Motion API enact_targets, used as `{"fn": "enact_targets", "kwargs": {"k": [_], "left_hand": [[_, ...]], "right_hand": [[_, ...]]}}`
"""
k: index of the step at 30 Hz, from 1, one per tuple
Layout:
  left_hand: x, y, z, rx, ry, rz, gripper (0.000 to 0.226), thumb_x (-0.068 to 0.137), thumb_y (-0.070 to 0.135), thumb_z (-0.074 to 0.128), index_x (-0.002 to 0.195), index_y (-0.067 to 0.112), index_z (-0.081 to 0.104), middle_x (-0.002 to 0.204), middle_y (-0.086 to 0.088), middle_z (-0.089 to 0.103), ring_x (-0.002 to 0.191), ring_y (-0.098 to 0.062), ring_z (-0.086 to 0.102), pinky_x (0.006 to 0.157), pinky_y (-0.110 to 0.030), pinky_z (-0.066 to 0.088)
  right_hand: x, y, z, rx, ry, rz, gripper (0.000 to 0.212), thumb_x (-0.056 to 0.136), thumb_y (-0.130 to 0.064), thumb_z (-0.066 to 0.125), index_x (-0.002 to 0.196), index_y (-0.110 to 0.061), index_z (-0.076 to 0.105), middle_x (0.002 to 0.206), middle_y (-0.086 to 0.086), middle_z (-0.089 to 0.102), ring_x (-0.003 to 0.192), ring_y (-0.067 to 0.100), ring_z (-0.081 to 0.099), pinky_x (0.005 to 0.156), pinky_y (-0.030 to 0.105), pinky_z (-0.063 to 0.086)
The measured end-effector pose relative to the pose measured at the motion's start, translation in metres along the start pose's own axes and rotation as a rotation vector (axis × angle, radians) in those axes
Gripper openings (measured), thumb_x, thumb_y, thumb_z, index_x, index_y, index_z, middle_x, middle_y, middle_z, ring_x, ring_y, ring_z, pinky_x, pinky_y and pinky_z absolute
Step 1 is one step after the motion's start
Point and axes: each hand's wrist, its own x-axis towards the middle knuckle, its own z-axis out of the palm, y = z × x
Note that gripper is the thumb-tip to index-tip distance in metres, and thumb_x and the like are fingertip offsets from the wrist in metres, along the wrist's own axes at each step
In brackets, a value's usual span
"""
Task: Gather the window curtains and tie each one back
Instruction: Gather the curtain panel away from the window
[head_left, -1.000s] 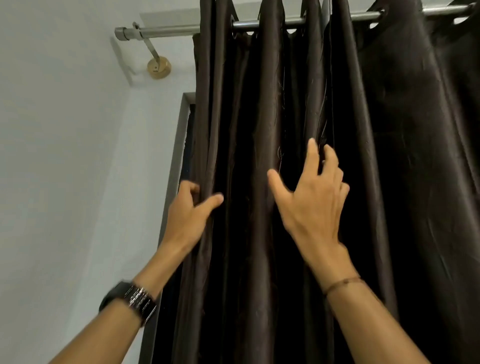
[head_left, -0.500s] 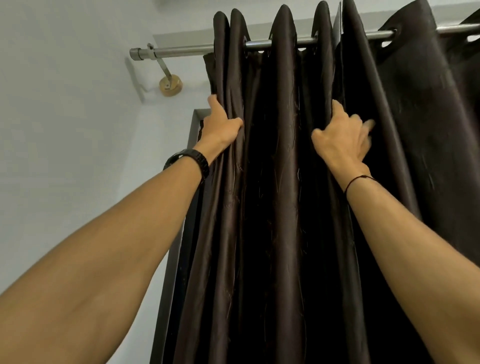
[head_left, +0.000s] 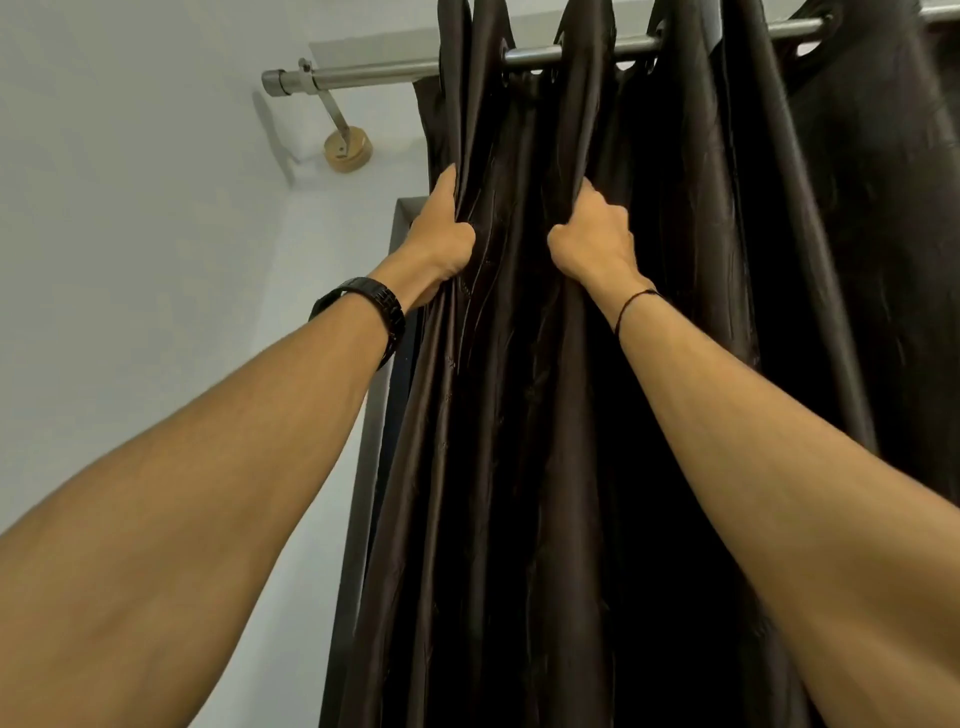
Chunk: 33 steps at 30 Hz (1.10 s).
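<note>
Fingers of the left hand (head_left: 439, 236) curl tight round the outer folds of the dark curtain (head_left: 519, 467); the right hand (head_left: 592, 241) clutches a bunched fold just beside it. Both grip high up, near the metal rod (head_left: 374, 73) it hangs from.

Up ahead of me the metal curtain rod (head_left: 374, 75) crosses the wall (head_left: 130, 208). An angled bracket (head_left: 332, 117) on a round wooden mount (head_left: 349, 151) holds it, just below its capped end. The dark curtain (head_left: 498, 467) hangs from the rod by eyelets, bunched in folds.
</note>
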Motion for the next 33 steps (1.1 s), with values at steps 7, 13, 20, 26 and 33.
{"fn": "enact_targets", "kwargs": {"k": [7,13,20,26,33], "left_hand": [[-0.013,0.005,-0.015,-0.401,0.101,-0.053,0.038,0.111,0.016,0.042,0.146,0.013,0.055,0.128,-0.011,0.069,0.118,-0.024,0.067,0.103,-0.034,0.056],[-0.032,-0.006,-0.012,-0.448,-0.043,0.046,0.039,0.103,0.021,0.055,0.140,0.007,0.057,0.129,-0.016,0.070,0.117,-0.028,0.070,0.103,-0.043,0.057],[-0.026,-0.013,-0.002,-0.032,0.051,0.008,0.070,0.083,-0.011,0.048,0.146,0.021,0.048,0.130,0.000,0.063,0.127,-0.025,0.058,0.112,-0.048,0.048],[-0.027,-0.011,-0.016,-0.177,0.052,-0.031,0.049,0.084,-0.004,0.053,0.127,0.021,0.056,0.104,0.007,0.068,0.091,-0.007,0.067,0.073,-0.019,0.054],[-0.050,-0.010,-0.013,-0.379,0.026,-0.056,0.030,0.096,-0.003,0.052,0.123,0.004,0.064,0.108,-0.017,0.074,0.095,-0.029,0.076,0.082,-0.040,0.064]], "right_hand": [[0.004,-0.090,0.047,0.164,-0.364,-0.150,0.052,0.099,-0.013,0.039,0.151,-0.010,0.040,0.145,0.019,0.052,0.132,0.035,0.050,0.112,0.039,0.042],[-0.008,-0.065,0.022,0.402,-0.515,-0.132,0.057,0.103,-0.051,0.039,0.146,-0.015,0.051,0.147,0.006,0.054,0.136,0.027,0.050,0.117,0.046,0.037],[-0.023,0.016,-0.027,-0.345,0.447,0.058,0.085,0.085,-0.047,0.067,0.155,-0.015,0.028,0.155,0.020,0.031,0.133,0.044,0.036,0.103,0.058,0.034],[0.002,-0.007,-0.009,0.128,0.162,-0.100,0.031,0.090,-0.011,0.052,0.119,-0.013,0.063,0.114,0.009,0.062,0.109,0.031,0.062,0.085,0.034,0.053],[-0.013,-0.062,0.052,0.054,-0.083,-0.310,0.045,0.094,-0.015,0.050,0.139,-0.014,0.055,0.130,0.009,0.063,0.118,0.027,0.061,0.094,0.028,0.052]]}}
